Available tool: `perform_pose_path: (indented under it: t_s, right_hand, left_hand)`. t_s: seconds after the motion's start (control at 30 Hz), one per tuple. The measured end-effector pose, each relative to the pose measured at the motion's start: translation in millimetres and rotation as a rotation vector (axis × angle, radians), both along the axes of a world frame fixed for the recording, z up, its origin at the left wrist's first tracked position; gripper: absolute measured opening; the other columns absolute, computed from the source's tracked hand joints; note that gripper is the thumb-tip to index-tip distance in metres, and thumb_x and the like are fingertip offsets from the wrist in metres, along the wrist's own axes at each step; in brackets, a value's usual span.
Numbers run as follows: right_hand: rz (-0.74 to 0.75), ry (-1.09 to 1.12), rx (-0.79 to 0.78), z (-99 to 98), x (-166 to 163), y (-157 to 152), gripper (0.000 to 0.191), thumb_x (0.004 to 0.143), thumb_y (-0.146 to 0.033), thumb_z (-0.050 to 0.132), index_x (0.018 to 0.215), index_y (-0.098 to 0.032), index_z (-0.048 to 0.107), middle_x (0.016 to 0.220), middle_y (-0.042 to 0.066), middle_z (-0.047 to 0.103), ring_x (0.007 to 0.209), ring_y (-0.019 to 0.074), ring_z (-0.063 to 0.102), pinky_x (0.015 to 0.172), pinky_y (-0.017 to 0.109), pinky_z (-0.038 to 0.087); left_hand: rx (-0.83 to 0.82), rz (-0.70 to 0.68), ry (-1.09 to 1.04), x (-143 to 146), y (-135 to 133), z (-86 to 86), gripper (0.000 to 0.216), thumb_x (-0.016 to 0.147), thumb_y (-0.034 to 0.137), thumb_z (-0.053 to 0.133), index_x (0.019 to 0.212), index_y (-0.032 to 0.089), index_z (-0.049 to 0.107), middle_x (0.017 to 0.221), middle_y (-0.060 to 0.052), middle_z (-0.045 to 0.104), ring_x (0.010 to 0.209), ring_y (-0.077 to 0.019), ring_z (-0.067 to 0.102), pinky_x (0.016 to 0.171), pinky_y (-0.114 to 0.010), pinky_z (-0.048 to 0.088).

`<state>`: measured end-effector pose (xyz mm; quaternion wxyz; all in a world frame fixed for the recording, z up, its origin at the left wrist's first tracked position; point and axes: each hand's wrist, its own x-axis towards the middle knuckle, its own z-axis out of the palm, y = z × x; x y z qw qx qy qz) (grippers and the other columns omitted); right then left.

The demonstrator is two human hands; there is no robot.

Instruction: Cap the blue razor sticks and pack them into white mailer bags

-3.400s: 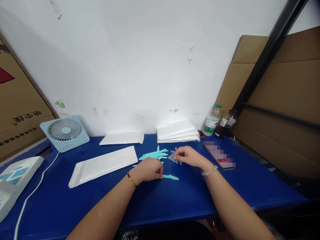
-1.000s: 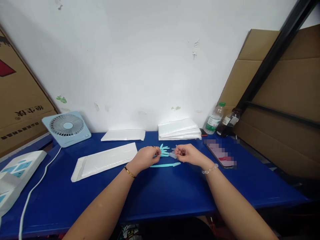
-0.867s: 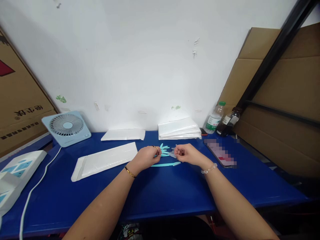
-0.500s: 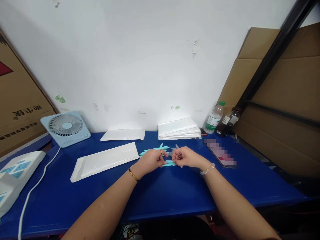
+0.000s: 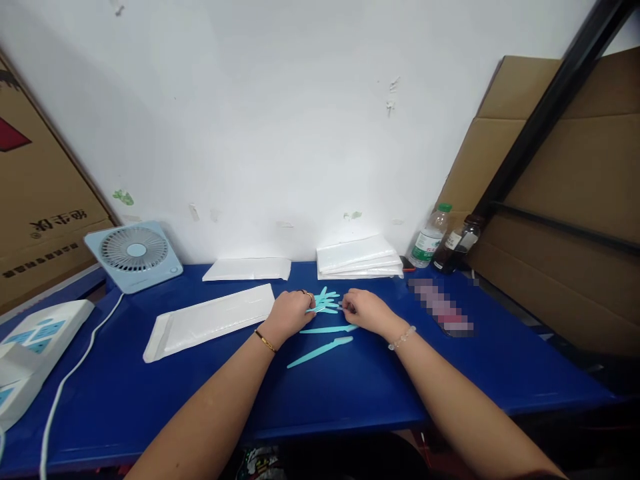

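My left hand (image 5: 289,315) is closed on a teal eyebrow razor (image 5: 317,309), whose head end sticks out to the right from the fingertips. Just across from it, my right hand (image 5: 364,309) is pinched around a small translucent piece (image 5: 341,306), mostly covered by the fingers. Behind and between both hands lies a loose pile of teal razors (image 5: 328,294). Nearer to me, a single razor (image 5: 320,353) rests at a slant on the blue table (image 5: 345,393). Another razor (image 5: 325,330) lies flat just beyond it, its right end close below my right hand.
A white padded packet (image 5: 215,319) lies left of my left hand. Further white packets (image 5: 357,257) are stacked by the wall, with one packet (image 5: 247,269) left of them. Around the edges are a fan (image 5: 134,257), a power strip (image 5: 45,347), bottles (image 5: 429,240) and a blurred phone (image 5: 443,310).
My left hand has shifted left and my right hand slightly left and up. A razor near my fingers earlier is out of them, and two now lie separately in front of my hands.
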<state>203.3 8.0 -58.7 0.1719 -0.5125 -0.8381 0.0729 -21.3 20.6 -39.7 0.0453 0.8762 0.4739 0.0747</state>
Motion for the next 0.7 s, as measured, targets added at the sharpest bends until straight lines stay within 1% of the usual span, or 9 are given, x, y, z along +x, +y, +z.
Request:
perform_pose_path:
  t_s: [0.07,0.1,0.2,0.3,0.4,0.43,0.5,0.6,0.7]
  right_hand:
    - [-0.028,-0.009,0.027,1.0,-0.6,-1.0,0.007,0.071,-0.012,0.056,0.070,-0.017,0.061,0.075,0.003,0.059,0.061,0.0115,0.052,0.057,0.023,0.037]
    - [-0.031,0.025,0.028,2.0,0.4,-1.6,0.007,0.071,-0.012,0.056,0.070,-0.017,0.060,0.075,0.002,0.059,0.062,0.0116,0.052,0.057,0.023,0.037]
    - [-0.016,0.257,-0.050,4.9,6.2,-2.7,0.005,0.075,-0.016,0.054,0.075,-0.018,0.059,0.073,0.001,0.059,0.062,0.0114,0.055,0.056,0.021,0.040]
    - [-0.017,0.535,-0.203,4.7,10.6,-1.8,0.007,0.080,-0.024,0.051,0.079,-0.018,0.056,0.066,-0.001,0.059,0.056,0.0107,0.057,0.053,0.021,0.044]
    - [-0.009,0.694,-0.310,2.6,10.6,-0.8,0.008,0.079,-0.025,0.052,0.078,-0.017,0.054,0.069,0.000,0.060,0.055,0.0108,0.060,0.054,0.021,0.048]
    - [-0.006,0.699,-0.323,2.4,10.0,-0.9,0.008,0.078,-0.025,0.053,0.078,-0.016,0.054,0.071,0.000,0.061,0.055,0.0107,0.060,0.054,0.021,0.048]
    - [-0.012,0.649,-0.301,3.3,8.5,-1.8,0.009,0.078,-0.024,0.053,0.079,-0.016,0.055,0.071,0.000,0.061,0.055,0.0105,0.059,0.053,0.021,0.047]
    - [-0.029,0.506,-0.204,7.5,7.1,-3.9,0.010,0.078,-0.024,0.051,0.079,-0.017,0.059,0.068,0.000,0.060,0.056,0.0104,0.056,0.053,0.021,0.043]
    - [-0.037,0.409,-0.121,11.6,7.5,-4.8,0.012,0.079,-0.023,0.050,0.078,-0.017,0.061,0.066,0.000,0.061,0.057,0.0106,0.052,0.053,0.021,0.041]
  left_hand:
    - [0.013,-0.011,-0.016,0.0,-0.7,1.2,0.008,0.080,0.025,0.056,0.081,0.020,0.063,0.085,-0.004,0.067,0.080,-0.0200,0.062,0.068,-0.029,0.039]
    - [0.015,-0.015,-0.044,-0.3,-1.0,2.0,0.008,0.081,0.024,0.055,0.079,0.020,0.062,0.083,-0.004,0.066,0.078,-0.0193,0.062,0.068,-0.028,0.039]
    - [-0.023,-0.028,-0.217,-1.7,-1.9,4.2,0.012,0.084,0.025,0.049,0.082,0.020,0.060,0.083,-0.003,0.065,0.074,-0.0165,0.060,0.064,-0.026,0.039]
    - [-0.204,-0.052,-0.440,-2.0,-3.0,4.4,0.016,0.089,0.031,0.043,0.089,0.021,0.056,0.077,0.001,0.062,0.066,-0.0130,0.058,0.060,-0.023,0.039]
    - [-0.387,-0.063,-0.577,-0.9,-3.4,2.2,0.021,0.090,0.038,0.040,0.093,0.021,0.052,0.073,0.003,0.058,0.059,-0.0102,0.057,0.056,-0.021,0.039]
    - [-0.409,-0.061,-0.594,-0.6,-3.2,1.4,0.022,0.090,0.039,0.040,0.093,0.020,0.052,0.072,0.003,0.056,0.058,-0.0100,0.056,0.055,-0.021,0.039]
    - [-0.399,-0.058,-0.584,-0.3,-2.4,0.0,0.024,0.089,0.040,0.040,0.092,0.020,0.052,0.070,0.004,0.054,0.057,-0.0103,0.055,0.055,-0.021,0.039]
    - [-0.309,-0.049,-0.523,-0.7,0.2,-1.4,0.024,0.089,0.039,0.040,0.090,0.020,0.055,0.069,0.003,0.054,0.060,-0.0118,0.053,0.057,-0.023,0.039]
    - [-0.225,-0.033,-0.490,-0.7,3.8,-3.0,0.023,0.089,0.037,0.041,0.088,0.020,0.056,0.073,0.001,0.058,0.065,-0.0132,0.053,0.060,-0.024,0.038]
